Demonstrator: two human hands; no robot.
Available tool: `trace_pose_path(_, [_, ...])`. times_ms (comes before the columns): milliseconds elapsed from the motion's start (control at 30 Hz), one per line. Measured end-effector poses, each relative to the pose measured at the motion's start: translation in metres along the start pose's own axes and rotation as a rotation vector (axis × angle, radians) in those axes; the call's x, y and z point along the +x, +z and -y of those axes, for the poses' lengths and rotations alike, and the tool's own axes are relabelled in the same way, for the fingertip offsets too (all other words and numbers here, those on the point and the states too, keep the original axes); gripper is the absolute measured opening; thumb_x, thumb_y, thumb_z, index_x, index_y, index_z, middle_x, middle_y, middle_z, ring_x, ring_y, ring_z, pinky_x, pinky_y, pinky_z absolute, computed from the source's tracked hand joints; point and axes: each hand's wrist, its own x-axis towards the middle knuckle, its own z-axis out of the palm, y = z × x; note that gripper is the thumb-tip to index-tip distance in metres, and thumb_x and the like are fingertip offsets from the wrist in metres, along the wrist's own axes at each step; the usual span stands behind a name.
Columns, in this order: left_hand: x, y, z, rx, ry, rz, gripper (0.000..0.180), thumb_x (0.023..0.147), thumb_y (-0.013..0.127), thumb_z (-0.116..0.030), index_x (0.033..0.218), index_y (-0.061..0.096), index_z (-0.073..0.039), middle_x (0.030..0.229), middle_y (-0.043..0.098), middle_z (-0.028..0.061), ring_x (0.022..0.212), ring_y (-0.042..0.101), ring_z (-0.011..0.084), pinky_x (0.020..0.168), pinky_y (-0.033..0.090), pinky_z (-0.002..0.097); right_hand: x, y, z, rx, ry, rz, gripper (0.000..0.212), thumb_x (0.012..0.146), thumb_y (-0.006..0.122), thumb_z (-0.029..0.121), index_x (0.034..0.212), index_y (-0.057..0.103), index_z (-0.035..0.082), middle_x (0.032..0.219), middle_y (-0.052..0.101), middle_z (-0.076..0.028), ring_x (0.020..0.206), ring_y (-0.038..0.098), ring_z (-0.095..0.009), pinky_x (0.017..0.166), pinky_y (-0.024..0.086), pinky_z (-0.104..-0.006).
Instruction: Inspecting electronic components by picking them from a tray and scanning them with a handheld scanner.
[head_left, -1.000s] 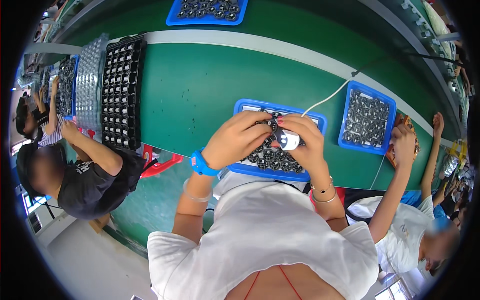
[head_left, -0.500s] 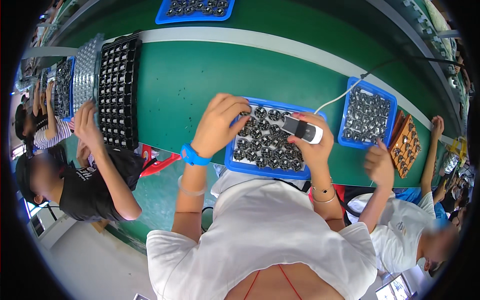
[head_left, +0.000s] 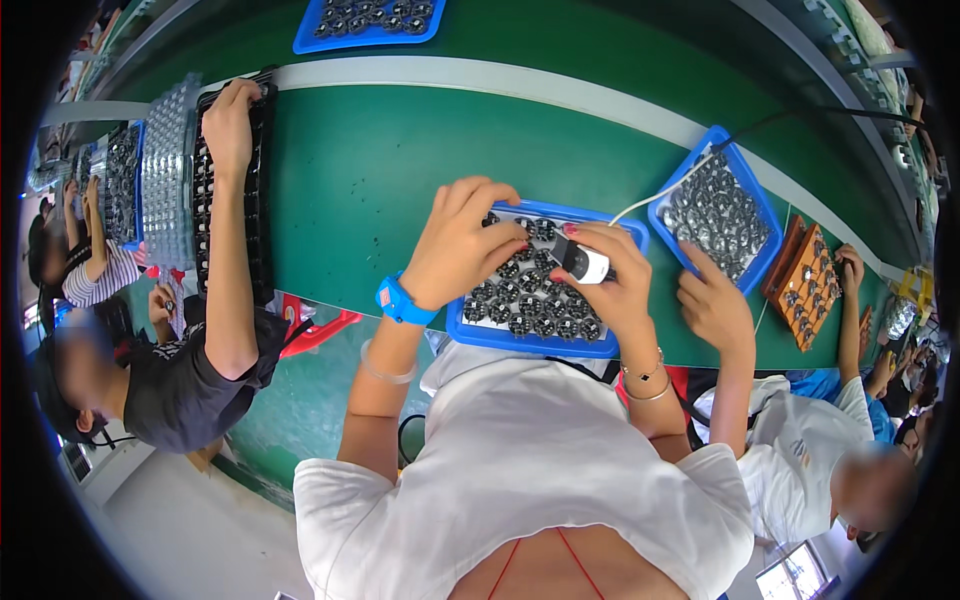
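Note:
A blue tray [head_left: 560,347] lies on the green table in front of me, holding rows of small round black parts [head_left: 530,305] on a white liner. My right hand [head_left: 625,285] is closed around a white handheld device [head_left: 590,266] with a dark end and a white cable. Its dark end points left, low over the parts. My left hand [head_left: 455,245], with a blue band at the wrist, reaches over the tray's far left corner. Its thumb and index finger come together just left of the device; anything between them is hidden.
To the right, a co-worker's hand [head_left: 715,305] touches a second filled blue tray [head_left: 770,250], beside an orange-brown board [head_left: 808,290]. At the left, another person's hand [head_left: 228,130] rests on a black compartment tray [head_left: 262,200]. A third blue tray [head_left: 370,43] stands at the far side.
My left hand and the device have moved slightly, coming closer together. The right-hand blue tray has turned and shifted left, with the co-worker's hand now at it. The left person's arm has reached over the black tray.

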Motion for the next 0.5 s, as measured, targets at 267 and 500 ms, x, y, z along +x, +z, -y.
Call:
trace_pose_path(267, [0.005,0.000,-0.020,-0.132,0.024,-0.042,0.030,0.069,0.076,-0.016,0.097,0.064,-0.013,0.108,0.060,0.0030,0.107,0.054,0.0241,0.089,0.038,0.0387,0.000,0.006,-0.003,0.023,-0.026,-0.007,0.047,0.059,0.085,0.013,0.100,0.066,0.003,0.101,0.067,-0.011,0.093,0.064,-0.026,0.081,0.051,-0.0339])
trace_pose_path(500, [0.002,0.002,-0.018,-0.094,-0.050,-0.010,0.036,0.067,0.079,-0.017,0.099,0.064,-0.013,0.102,0.063,0.0028,0.101,0.054,0.0232,0.088,0.037,0.0385,-0.005,0.006,-0.003,0.087,0.032,-0.014,0.047,0.059,0.085,0.011,0.101,0.065,0.002,0.101,0.067,-0.012,0.093,0.064,-0.026,0.082,0.051,-0.0335])
